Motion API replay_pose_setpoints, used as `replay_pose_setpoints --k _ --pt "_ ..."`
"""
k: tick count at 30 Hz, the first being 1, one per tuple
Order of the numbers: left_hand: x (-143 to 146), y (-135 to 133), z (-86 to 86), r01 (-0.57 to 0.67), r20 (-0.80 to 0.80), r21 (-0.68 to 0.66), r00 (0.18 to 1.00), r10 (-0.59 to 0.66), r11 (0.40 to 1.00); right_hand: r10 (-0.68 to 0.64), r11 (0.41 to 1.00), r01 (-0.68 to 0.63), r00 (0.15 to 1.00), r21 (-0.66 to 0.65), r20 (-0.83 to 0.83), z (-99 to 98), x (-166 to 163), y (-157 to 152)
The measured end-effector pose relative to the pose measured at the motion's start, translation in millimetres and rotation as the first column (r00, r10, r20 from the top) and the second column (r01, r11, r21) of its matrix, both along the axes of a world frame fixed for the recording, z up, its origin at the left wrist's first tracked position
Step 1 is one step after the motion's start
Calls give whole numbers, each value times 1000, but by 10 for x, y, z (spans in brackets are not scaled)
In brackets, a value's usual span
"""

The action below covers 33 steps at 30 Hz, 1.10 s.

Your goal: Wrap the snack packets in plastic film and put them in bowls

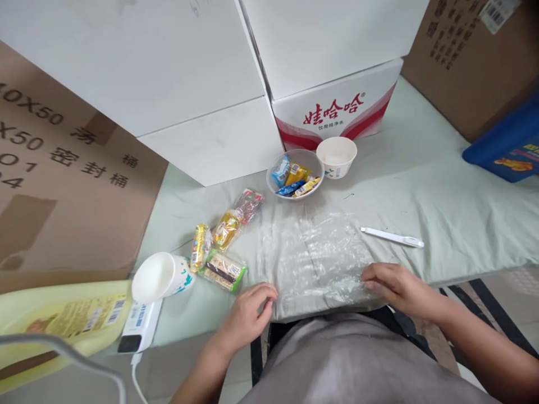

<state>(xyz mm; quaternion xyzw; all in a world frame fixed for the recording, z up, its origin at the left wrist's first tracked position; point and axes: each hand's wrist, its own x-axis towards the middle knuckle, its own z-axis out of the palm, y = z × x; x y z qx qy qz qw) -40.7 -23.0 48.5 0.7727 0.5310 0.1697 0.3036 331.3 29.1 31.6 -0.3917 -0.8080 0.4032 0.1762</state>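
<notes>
A transparent plastic bag lies flat and wrinkled on the pale green cloth in front of me. My left hand is closed, thumb and fingers pinching the bag's left edge near the front. At the opposite edge, my right hand pinches the bag, its fingertips bent over the film. Left of the bag lie several wrapped snacks: a green-edged wafer pack, a yellow tube-shaped pack, a yellow packet and a reddish-brown packet. Beyond the bag stands a clear plastic bowl holding several blue and yellow packets.
A white paper bowl touches the plastic bowl. A white utility knife lies to the right. At left are a tipped paper cup, a white power bank with cable, and a yellow bottle. Boxes wall the back; a blue container stands right.
</notes>
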Motion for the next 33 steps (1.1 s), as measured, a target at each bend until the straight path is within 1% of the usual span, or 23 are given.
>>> replay_pose_setpoints --k 2,3,5,6,8,9,11,13,16,21,23,25,26,27,28,29,30,31,32,33 --pt "1 47 29 -104 68 -137 991 114 985 -149 985 147 989 -90 -22 -13 19 35" --pt "3 88 22 -175 91 -167 977 192 970 -227 968 223 973 -114 -29 -37 10 60" --pt "14 201 -32 -338 116 -157 927 357 928 -374 921 369 927 -123 -27 -108 -45 125" --pt "23 268 -74 -419 122 -134 892 434 898 -439 894 435 898 -106 -22 -147 -89 164" --pt "52 401 -166 -548 116 -85 824 554 832 -536 844 536 844 -29 -13 -213 -194 248" --pt "72 459 -206 -594 97 -55 797 597 802 -568 823 568 823 26 -3 -237 -247 288" --pt "123 539 -264 -659 25 20 752 658 752 -602 793 591 798 146 38 -268 -337 352" --pt "179 571 -287 -678 -74 88 726 684 730 -608 783 573 788 240 102 -286 -394 389" --pt "241 562 -289 -669 -172 151 707 686 728 -605 783 538 775 312 181 -302 -427 403" --pt "251 542 -292 -654 -193 207 702 686 727 -607 776 512 764 369 216 -312 -430 402" --pt "267 529 -269 -636 -169 313 694 700 706 -608 774 507 761 378 225 -313 -433 406" --pt "318 497 -222 -591 -97 486 695 712 643 -609 773 502 758 388 232 -317 -438 408" --pt "361 474 -193 -548 -55 565 721 691 617 -609 773 499 758 393 235 -319 -441 408" --pt "413 449 -164 -485 -28 617 774 633 620 -607 773 494 758 398 239 -322 -443 407" --pt "475 425 -140 -394 -25 639 848 530 661 -606 773 490 758 402 243 -324 -445 406" --pt "543 406 -123 -274 -46 633 920 388 724 -605 774 486 757 406 248 -327 -448 404" --pt "614 396 -116 -139 -79 604 969 232 785 -605 774 484 754 408 254 -328 -451 402" --pt "684 395 -119 -10 -112 559 990 87 829 -607 774 483 751 409 261 -330 -454 400" --pt "749 406 -133 94 -143 511 989 -24 854 -608 774 483 748 410 266 -331 -458 398" --pt "806 425 -156 163 -174 468 981 -90 869 -608 774 482 746 410 270 -332 -462 397"
